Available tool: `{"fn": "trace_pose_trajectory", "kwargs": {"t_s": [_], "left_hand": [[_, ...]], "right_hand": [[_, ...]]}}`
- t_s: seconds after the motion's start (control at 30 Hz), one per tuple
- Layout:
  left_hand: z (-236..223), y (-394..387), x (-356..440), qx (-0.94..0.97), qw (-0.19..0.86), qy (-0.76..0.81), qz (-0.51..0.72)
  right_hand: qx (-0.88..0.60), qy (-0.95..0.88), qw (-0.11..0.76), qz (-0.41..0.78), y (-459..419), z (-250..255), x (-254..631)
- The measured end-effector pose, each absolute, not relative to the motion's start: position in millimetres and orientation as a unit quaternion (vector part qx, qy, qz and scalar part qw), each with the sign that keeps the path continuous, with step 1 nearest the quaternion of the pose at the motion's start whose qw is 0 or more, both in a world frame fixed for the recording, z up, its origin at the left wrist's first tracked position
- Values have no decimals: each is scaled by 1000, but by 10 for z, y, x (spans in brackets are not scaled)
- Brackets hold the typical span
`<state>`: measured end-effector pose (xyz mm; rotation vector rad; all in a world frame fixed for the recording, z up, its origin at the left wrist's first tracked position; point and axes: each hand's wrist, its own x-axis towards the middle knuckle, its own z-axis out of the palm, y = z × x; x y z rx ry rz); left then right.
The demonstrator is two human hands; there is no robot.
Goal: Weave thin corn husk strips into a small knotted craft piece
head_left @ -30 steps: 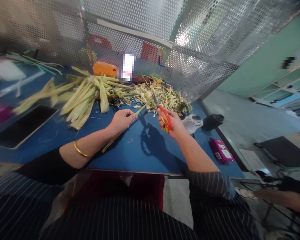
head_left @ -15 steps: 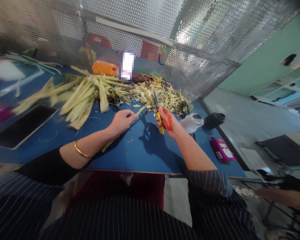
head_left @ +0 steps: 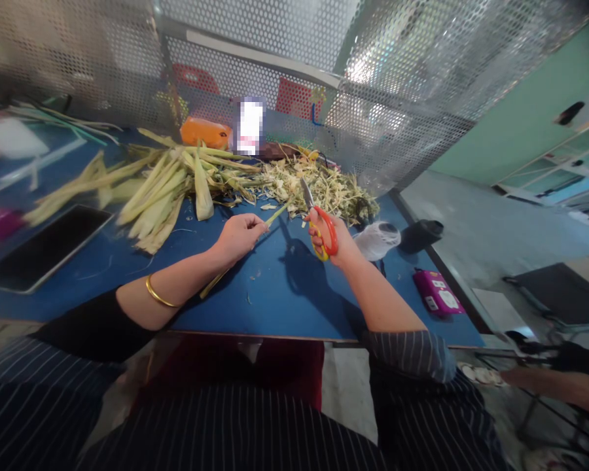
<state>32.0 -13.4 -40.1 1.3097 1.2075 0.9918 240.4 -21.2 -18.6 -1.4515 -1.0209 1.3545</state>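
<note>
My left hand (head_left: 241, 237) pinches a thin pale-green strip of corn husk (head_left: 277, 214), whose tip sticks out beyond my fingers towards the upper right. A narrow tail of it shows below my wrist. In my right hand (head_left: 334, 242) are scissors (head_left: 326, 230) with red and yellow handles, their blades pointing up and away. Strip and scissors are a little apart. Behind the blades lies a heap of cut husk scraps (head_left: 319, 186). Longer whole husks (head_left: 160, 190) are piled to the left of it.
A white thread spool (head_left: 377, 241) and a black spool (head_left: 421, 235) stand right of my right hand. Further right lies a purple packet (head_left: 438, 292). A dark phone (head_left: 44, 247) rests at left; an orange packet (head_left: 205, 133) lies before the perforated metal screen (head_left: 255, 65).
The strip's end beyond my left fingers looks shorter than a second ago. The scissors have drawn slightly away from it, and their handles have opened and partly closed. My left hand stays nearly still.
</note>
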Motion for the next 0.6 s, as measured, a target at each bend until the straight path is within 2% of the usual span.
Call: {"fn": "trace_pose_trajectory", "kwargs": {"t_s": [0.1,0.17,0.23,0.3,0.33,0.4,0.5,0.57,0.6], "left_hand": [[-392,-117,313,572,505,506,402],[-372,-109,310,535,548,501,403],[-356,-100,309,482,603,486,409],[-350,-90,311,430,651,471,412],[-351,-86,313,408,668,465,413],[-355,-83,317,378,686,456,422],[-358,-91,321,366,682,439,456],[-361,-103,322,374,668,424,483],[-363,-110,322,383,659,415,496]], "right_hand": [[-631,-507,413,418,-144,-244,2478],[-664,-573,374,302,-116,-286,2534],[-702,-631,278,178,-122,-323,2572],[-724,-672,143,59,-163,-349,2577],[-727,-682,82,15,-193,-352,2567],[-724,-689,20,-30,-259,-329,2526],[-694,-716,51,-58,-336,-227,2390],[-646,-749,147,16,-359,-167,2229],[-612,-758,202,100,-364,-157,2129]]}}
